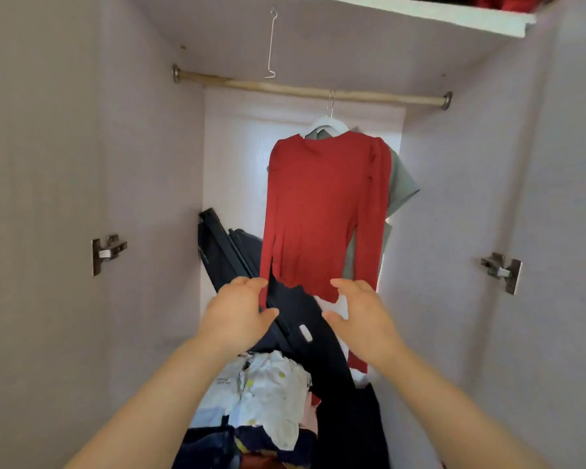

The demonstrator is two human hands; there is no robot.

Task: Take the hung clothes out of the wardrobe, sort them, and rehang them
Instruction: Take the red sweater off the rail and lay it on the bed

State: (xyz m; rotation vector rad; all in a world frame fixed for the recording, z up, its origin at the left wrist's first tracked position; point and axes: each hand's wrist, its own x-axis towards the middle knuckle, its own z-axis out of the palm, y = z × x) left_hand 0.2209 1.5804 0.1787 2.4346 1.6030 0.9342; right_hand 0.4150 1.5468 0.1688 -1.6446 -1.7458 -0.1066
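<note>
A red long-sleeved top (322, 211) hangs from the wooden rail (285, 89) on a white hanger (329, 125). Behind it, on the same spot of the rail, hangs a grey short-sleeved garment (401, 184). My left hand (241, 313) and my right hand (362, 314) reach up side by side just below the red top's hem, fingers loosely spread, holding nothing. The left fingertips are close to the hem's left corner; whether they touch it I cannot tell.
A bare wire hanger (270, 45) hangs above the rail's left part. A pile of dark and white clothes (268, 394) fills the wardrobe floor, with a black folded frame (224, 252) leaning at the back left. Door hinges (107, 253) sit on both side walls. A shelf (420, 15) runs overhead.
</note>
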